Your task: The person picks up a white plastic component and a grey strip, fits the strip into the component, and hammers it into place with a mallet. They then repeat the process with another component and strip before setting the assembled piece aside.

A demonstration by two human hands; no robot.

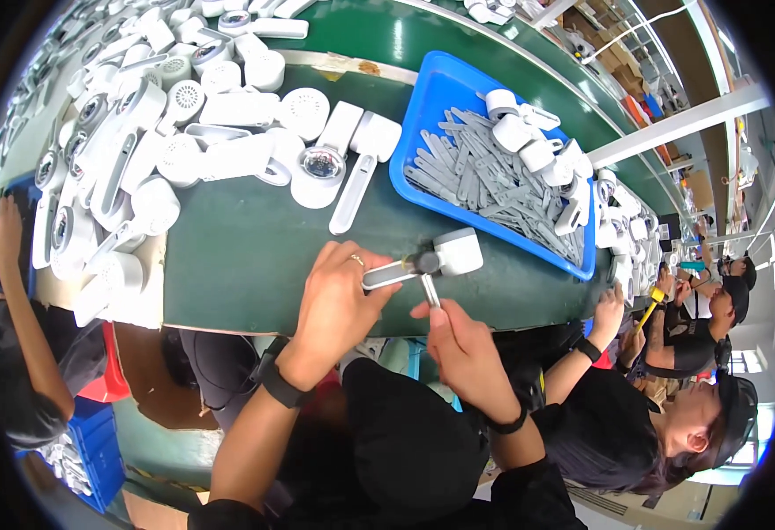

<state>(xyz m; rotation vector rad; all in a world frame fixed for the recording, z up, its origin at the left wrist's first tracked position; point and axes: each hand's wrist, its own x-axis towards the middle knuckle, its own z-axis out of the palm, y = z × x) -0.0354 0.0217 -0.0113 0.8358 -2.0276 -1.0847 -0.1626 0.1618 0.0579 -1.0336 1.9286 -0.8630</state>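
Observation:
My left hand [334, 296], a ring on one finger, is closed on the grey-faced handle of a white handheld device [461, 252], like a small fan or hair dryer. Its round white head points right, above the green tabletop. My right hand [468, 353] grips the metal shaft of a small mallet [425, 263]. The mallet's dark round head lies over the device where handle and head meet; whether it touches is unclear. Just beyond my hands, another white device [353, 193] lies with its handle toward me.
A blue tray [484, 223] of grey flat strips and several white devices stands at the right. White devices are heaped on the left [153, 208]. One co-worker's arm [25, 327] is at the left; a co-worker in a black cap [621, 428] sits at the right.

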